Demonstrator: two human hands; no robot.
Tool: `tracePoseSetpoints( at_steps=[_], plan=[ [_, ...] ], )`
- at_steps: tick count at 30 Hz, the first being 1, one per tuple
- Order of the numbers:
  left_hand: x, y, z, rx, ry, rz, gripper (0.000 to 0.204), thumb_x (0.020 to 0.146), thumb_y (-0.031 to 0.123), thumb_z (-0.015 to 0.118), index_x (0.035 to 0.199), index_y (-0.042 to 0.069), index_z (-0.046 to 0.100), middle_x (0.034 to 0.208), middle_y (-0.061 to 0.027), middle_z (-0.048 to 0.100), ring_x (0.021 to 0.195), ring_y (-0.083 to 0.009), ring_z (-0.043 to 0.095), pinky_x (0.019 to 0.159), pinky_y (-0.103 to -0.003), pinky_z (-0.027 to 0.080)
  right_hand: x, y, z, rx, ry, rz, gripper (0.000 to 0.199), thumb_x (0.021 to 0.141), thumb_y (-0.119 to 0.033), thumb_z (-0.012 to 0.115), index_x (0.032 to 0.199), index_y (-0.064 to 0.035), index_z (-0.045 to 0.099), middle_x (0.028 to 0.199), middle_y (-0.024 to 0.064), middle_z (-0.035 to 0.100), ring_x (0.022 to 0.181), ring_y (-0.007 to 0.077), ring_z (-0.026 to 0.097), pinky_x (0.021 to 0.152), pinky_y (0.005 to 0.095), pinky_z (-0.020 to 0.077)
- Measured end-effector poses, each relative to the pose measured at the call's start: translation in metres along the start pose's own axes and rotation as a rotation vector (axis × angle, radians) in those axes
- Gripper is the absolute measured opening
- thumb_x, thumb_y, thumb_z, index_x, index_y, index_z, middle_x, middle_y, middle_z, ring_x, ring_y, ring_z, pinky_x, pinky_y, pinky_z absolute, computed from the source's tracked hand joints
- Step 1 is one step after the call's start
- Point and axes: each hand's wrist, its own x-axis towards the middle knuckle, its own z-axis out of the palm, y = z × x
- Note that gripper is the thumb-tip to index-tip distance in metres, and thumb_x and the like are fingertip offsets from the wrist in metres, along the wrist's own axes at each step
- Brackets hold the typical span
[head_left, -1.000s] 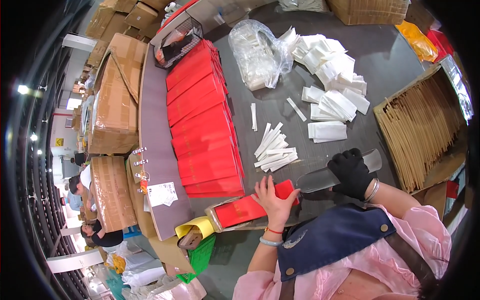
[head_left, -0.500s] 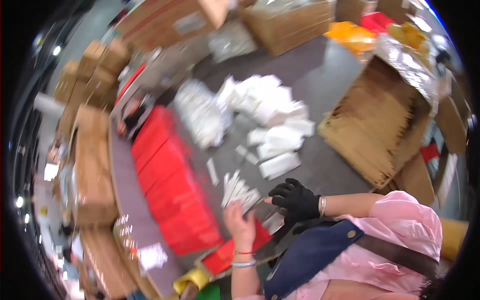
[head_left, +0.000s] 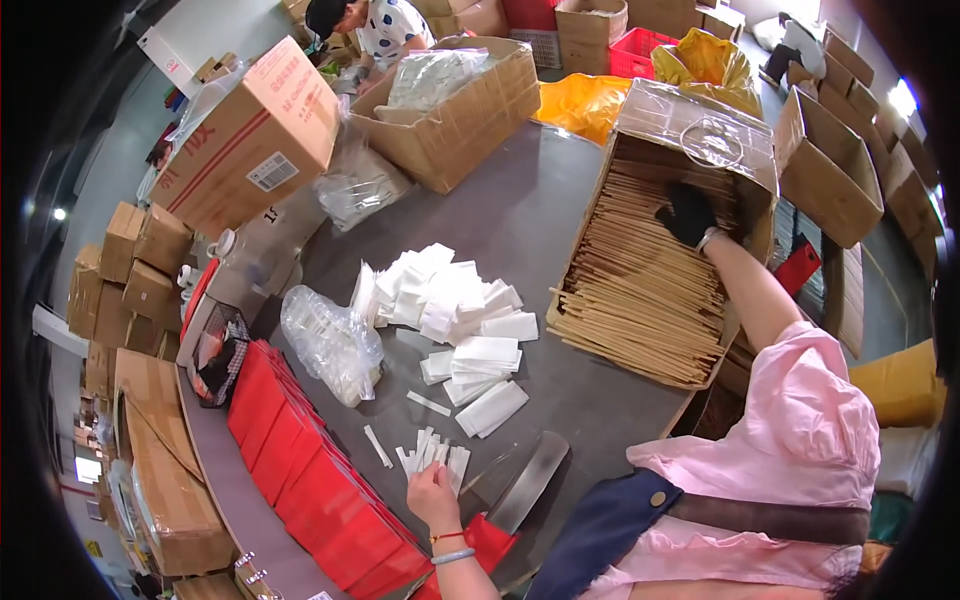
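Note:
My bare left hand [head_left: 433, 495] is at the near edge of a small pile of narrow white strips [head_left: 408, 462], its fingertips pinched together on one of them. Black-gloved, my right hand [head_left: 690, 215] reaches into an open cardboard box [head_left: 648, 375] at the right and rests on thin wooden sticks [head_left: 640, 280] that fill it. Its fingers look apart, though shadow hides part of them. Beyond the strips lies a heap of flat white paper pieces [head_left: 440, 295]. A grey flat blade-like piece [head_left: 535, 485] lies beside my left wrist, next to something red.
Red packets [head_left: 310, 480] stand in a row along the left. A clear plastic bag [head_left: 332, 345] of white pieces lies beside the heap. Cardboard boxes [head_left: 450, 120] stand at the table's far side, with a yellow bag [head_left: 580, 105] near them. Another person [head_left: 390, 30] works beyond.
My right hand has gone from beside the left hand, up and right, into the stick box. My left hand has closed at the strips. The view has turned, bringing more of the box in.

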Motion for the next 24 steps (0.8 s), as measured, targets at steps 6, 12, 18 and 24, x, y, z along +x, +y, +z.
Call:
tracePoseSetpoints(
  at_steps=[6,12,18,24],
  plan=[
    [-0.003,0.003,-0.016,-0.050,-0.032,-0.079,0.012,0.078,0.015,0.071,0.085,0.006,0.072,0.077,-0.0129,0.065,0.071,-0.0317,0.063,0.064,-0.041,0.049,-0.039,-0.047,-0.002,-0.019,-0.131,0.128,0.057,0.089,-0.047,0.057,0.124,-0.0025,0.053,0.126,0.0191,0.055,0.116,0.0344,0.051,0.094,0.0513,0.0391],
    [-0.006,0.002,-0.026,-0.043,-0.004,0.027,0.010,0.077,0.013,0.071,0.082,0.005,0.071,0.075,-0.0126,0.066,0.068,-0.0316,0.063,0.063,-0.040,0.050,-0.064,-0.106,-0.041,0.000,-0.445,0.235,0.068,0.092,-0.045,0.053,0.142,-0.0021,0.037,0.145,0.0232,0.037,0.132,0.0370,0.037,0.106,0.0527,0.0293],
    [0.003,0.039,-0.027,-0.152,-0.079,0.027,0.006,0.076,0.009,0.070,0.081,0.005,0.069,0.085,-0.0131,0.066,0.080,-0.0312,0.063,0.071,-0.040,0.050,-0.082,-0.080,-0.032,0.241,-0.220,0.223,0.057,0.095,-0.040,0.053,0.139,-0.0054,0.042,0.140,0.0210,0.045,0.129,0.0342,0.043,0.105,0.0449,0.0338],
    [0.036,0.094,0.025,-0.256,0.017,0.440,0.008,0.074,0.006,0.070,0.079,0.004,0.065,0.110,-0.0142,0.062,0.103,-0.0355,0.056,0.090,-0.043,0.046,-0.090,-0.047,-0.061,0.516,0.015,0.480,0.030,0.092,-0.026,0.062,0.114,-0.0072,0.065,0.110,0.0146,0.067,0.102,0.0289,0.065,0.087,0.0351,0.0497]
  ],
)
